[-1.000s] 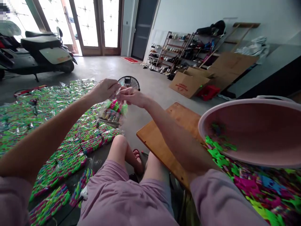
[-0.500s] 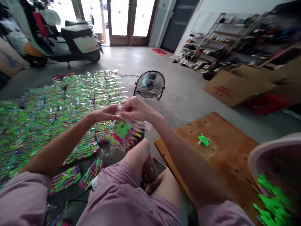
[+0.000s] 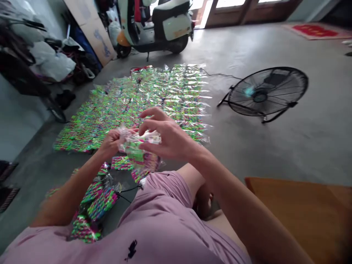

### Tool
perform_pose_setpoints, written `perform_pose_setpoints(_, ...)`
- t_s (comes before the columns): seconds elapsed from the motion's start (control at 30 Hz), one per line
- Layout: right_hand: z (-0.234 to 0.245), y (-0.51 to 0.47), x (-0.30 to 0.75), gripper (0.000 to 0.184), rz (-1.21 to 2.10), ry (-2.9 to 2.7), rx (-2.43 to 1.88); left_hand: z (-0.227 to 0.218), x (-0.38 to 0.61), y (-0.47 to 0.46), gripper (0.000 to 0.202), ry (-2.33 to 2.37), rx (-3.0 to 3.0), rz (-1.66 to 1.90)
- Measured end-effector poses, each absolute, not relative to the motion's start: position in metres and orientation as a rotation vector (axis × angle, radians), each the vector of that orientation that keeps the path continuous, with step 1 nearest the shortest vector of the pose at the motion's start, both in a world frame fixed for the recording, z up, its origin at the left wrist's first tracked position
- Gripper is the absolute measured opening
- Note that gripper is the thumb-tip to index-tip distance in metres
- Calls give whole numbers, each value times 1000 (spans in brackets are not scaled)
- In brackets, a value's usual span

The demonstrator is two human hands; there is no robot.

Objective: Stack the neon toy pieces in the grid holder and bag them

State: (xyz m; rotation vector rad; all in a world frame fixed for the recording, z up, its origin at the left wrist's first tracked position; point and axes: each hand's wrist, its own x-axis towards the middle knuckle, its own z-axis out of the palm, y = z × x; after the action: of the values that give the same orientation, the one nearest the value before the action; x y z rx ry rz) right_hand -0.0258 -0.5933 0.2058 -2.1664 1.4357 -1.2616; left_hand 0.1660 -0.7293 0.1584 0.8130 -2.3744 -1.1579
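2 hands (image 3: pixel 154 137) work 1 clear plastic bag (image 3: pixel 139 150) of green and pink pieces, left of 1 floor fan (image 3: pixel 266 91)

The left hand (image 3: pixel 111 143) is closed, pinching the bag's crumpled top edge. The right hand (image 3: pixel 167 135) curves over the bag with its fingers (image 3: pixel 154 114) parted and its lower fingers against the plastic; whether it firmly grips, I cannot tell. The bag sits level with the fan's lower edge and well left of it. Left of the fan lies 1 large spread of bagged packs (image 3: pixel 132 106), too many to count. Nearer the person and farther from the fan lies 1 small heap of packs (image 3: pixel 99 201). Behind the fan stands 1 scooter (image 3: pixel 162 29); below and right of it lies 1 wooden board (image 3: pixel 299 216).
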Motion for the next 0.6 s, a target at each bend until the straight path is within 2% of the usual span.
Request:
perform_pose_setpoints(0.1, 185, -586, -24, 14, -1278, 1465, -2074, 147, 251, -757, 30, -2194, 1116, -951)
perform_pose_setpoints(0.33, 72, -526, -35, 38, -1043, 1878, -1442, 108, 428, -820, 11, -2173, 1547, -490)
perform_pose_setpoints(0.43, 49, -492, -42, 38, -997, 1998, -1205, 79, 460, -828, 13, -2177, 1607, -360)
perform_pose_setpoints(0.6, 42, -450, -56, 35, -1055, 2122, -880, 39, 464, -828, 35, -2249, 1573, -332)
